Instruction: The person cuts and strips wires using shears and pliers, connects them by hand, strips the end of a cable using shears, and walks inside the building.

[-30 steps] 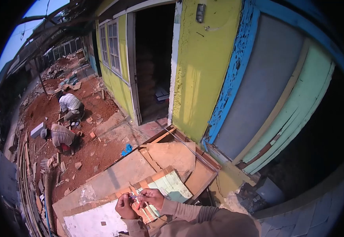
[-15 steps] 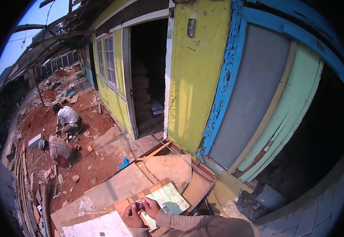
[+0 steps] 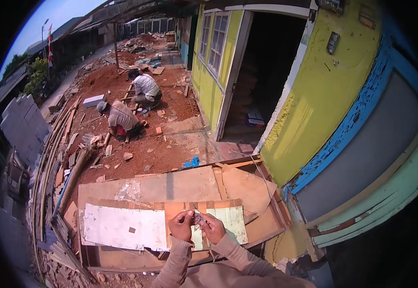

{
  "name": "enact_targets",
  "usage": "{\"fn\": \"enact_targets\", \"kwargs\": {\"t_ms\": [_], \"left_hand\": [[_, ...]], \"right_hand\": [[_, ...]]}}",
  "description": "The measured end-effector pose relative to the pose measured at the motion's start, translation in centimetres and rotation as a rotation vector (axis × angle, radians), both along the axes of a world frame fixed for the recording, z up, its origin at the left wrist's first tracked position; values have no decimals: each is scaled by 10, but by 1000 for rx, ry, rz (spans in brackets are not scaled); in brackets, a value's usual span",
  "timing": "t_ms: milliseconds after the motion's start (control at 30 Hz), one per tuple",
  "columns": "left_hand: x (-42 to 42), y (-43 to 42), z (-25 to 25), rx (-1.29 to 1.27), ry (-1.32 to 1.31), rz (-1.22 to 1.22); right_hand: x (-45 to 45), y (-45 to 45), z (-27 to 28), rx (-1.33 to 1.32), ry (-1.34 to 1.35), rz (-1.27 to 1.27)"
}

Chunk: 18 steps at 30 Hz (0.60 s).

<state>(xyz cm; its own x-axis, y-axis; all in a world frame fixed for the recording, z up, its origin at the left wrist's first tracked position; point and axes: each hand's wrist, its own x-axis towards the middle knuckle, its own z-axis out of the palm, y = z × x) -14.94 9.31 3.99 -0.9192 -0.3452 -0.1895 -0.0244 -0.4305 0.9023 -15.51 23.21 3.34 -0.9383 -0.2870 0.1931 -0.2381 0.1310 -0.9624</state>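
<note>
My left hand (image 3: 182, 225) and my right hand (image 3: 212, 228) are close together above a patched wooden board. Both are closed, with fingertips pinched around a small shiny thing (image 3: 198, 219) between them. It looks greyish with thin dark strands, too small to name. Below my hands lies the board (image 3: 174, 211), faced with a white panel (image 3: 118, 226) on the left and a pale green panel (image 3: 235, 224) on the right. The white panel has a small dark square mark.
Two people (image 3: 122, 116) crouch on red soil ahead, among rubble and bricks. Long poles (image 3: 50, 163) lie along the left. A yellow wall (image 3: 314, 110) with a dark doorway (image 3: 257, 72) stands to the right. A blue crumpled item (image 3: 191, 162) lies beyond the boards.
My view has swung left, so the wall and doorway sit further right. My hands stay together at the small thing, and both forearms now show.
</note>
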Motion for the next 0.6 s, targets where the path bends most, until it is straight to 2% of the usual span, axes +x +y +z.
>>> {"fn": "enact_targets", "kwargs": {"t_ms": [133,200,333,367,533,600], "left_hand": [[8,5,0,-117,60,-28],[12,10,6,-168,97,-15],[18,17,9,-191,111,-33],[18,18,4,-172,117,-31],[23,23,7,-230,149,-61],[23,28,1,-364,222,-39]], "right_hand": [[-1,-2,-27,9,18,-74],[0,-5,-28,48,-78,-176],[-1,-6,-36,196,-4,-271],[-3,-6,-44,131,-36,-274],[1,-9,-23,320,83,-377],[3,-8,-25,378,135,-395]]}}
